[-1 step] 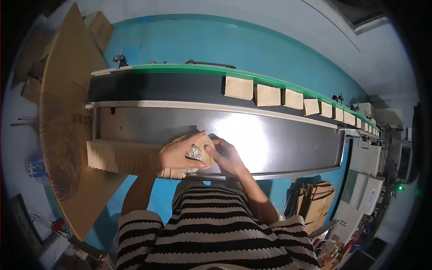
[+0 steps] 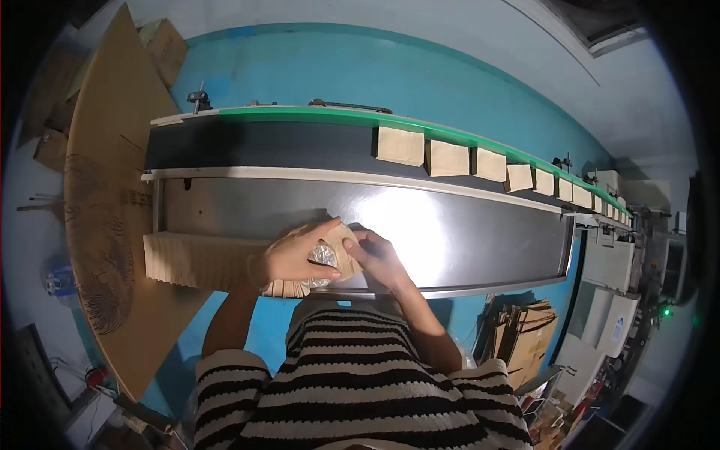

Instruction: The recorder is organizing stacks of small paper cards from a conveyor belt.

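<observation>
My left hand (image 2: 293, 255) curves round a small tan paper packet (image 2: 347, 265), its thumb and fingers on either side. On the packet's other side, my right hand (image 2: 381, 262) grips with the thumb on top; its other fingers are partly hidden. Inside the bend of my left hand shows a shiny, crinkled, clear or silvery piece (image 2: 323, 255); whether the hand holds it or it lies below, I cannot tell. A long row of tan paper packets (image 2: 191, 259) stands packed on edge along the near left side of the metal table, running under my left wrist.
Beyond the metal table (image 2: 487, 247) runs a dark conveyor belt (image 2: 300, 150) with a green rail (image 2: 292, 115). Several tan packets (image 2: 400, 145) sit on its right part. A large cardboard sheet (image 2: 112, 187) rises at the left. Flattened cartons (image 2: 529, 337) lean below right.
The packets nearest me on the belt have shifted very slightly to the right. My right thumb has moved a little on the held packet; my left hand looks the same.
</observation>
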Demonstrator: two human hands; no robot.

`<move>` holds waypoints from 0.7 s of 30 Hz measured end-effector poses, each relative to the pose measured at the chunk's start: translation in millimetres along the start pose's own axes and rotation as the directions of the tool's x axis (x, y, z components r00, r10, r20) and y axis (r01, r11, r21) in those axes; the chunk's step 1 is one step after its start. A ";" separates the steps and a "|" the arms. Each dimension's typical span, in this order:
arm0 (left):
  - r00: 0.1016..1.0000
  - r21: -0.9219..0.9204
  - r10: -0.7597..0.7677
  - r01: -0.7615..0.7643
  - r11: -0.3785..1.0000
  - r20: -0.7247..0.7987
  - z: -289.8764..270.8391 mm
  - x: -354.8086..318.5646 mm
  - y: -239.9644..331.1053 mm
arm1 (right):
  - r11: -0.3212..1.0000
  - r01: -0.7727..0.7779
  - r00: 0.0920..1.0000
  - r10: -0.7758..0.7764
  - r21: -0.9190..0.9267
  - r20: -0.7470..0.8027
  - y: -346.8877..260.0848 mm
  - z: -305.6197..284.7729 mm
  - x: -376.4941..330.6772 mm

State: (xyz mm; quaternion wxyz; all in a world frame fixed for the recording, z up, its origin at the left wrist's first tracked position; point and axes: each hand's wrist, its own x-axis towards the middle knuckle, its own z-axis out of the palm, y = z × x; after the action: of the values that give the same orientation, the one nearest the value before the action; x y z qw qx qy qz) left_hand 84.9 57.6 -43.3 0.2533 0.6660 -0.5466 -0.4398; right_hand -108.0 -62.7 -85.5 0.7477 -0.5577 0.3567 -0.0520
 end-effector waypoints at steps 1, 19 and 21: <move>1.000 -0.002 0.004 -0.004 1.000 -0.001 -1.5 -0.5 1.0 | 1.000 0.000 1.000 0.000 -0.004 -0.003 4.3 -1.5 0.9; 0.999 -0.019 0.041 -0.040 0.999 0.020 -16.9 -20.3 -61.3 | 0.517 0.236 0.964 -0.233 -0.823 0.130 25.2 63.9 31.6; 0.999 0.225 -0.026 0.034 0.974 -0.037 -23.4 -29.1 -48.3 | 0.566 0.048 0.990 -0.138 -0.823 -0.037 37.3 54.0 57.8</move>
State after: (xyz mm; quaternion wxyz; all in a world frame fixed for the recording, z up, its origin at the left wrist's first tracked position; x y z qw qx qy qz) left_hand 129.0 95.1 -62.5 0.1786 0.7060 -0.5787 -0.3671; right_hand -45.2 -33.3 -138.9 0.3824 -0.8550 0.3462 0.0530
